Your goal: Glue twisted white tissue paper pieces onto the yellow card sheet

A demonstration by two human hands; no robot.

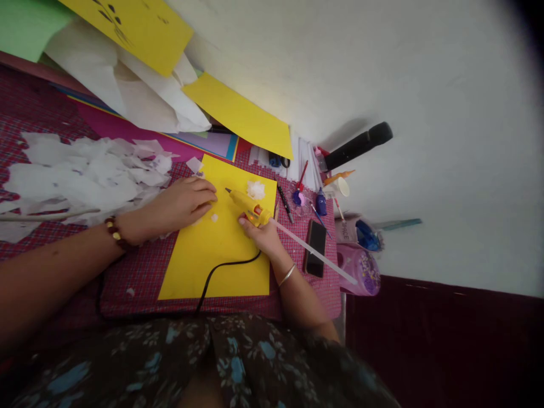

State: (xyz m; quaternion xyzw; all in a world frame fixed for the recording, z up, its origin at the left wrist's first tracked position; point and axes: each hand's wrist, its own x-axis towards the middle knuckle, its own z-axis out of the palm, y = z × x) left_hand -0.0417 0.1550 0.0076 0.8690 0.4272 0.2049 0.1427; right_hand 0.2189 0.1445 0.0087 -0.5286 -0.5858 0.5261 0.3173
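My right hand [264,233] is wrapped round a yellow hot glue gun [249,208], its nozzle pointing to the upper left. A long translucent glue stick [314,251] sticks out of the gun's back, and a black cord [219,266] trails down from the grip. Under both hands lies a yellow sheet of paper [225,266]. My left hand [187,201] rests at the sheet's left edge, fingers extended and slightly bent, near the nozzle. On the sheet, a white crumpled paper tuft [255,190] sits beyond the gun, and a small pale piece [214,217] lies between my hands.
Cut white paper pieces [89,170] are heaped at the left. Coloured sheets [238,116] stand along the wall. To the right are a black marker [284,202], a phone [315,248], a blue paint bottle [321,202] and a pink container [361,272] at the table's edge.
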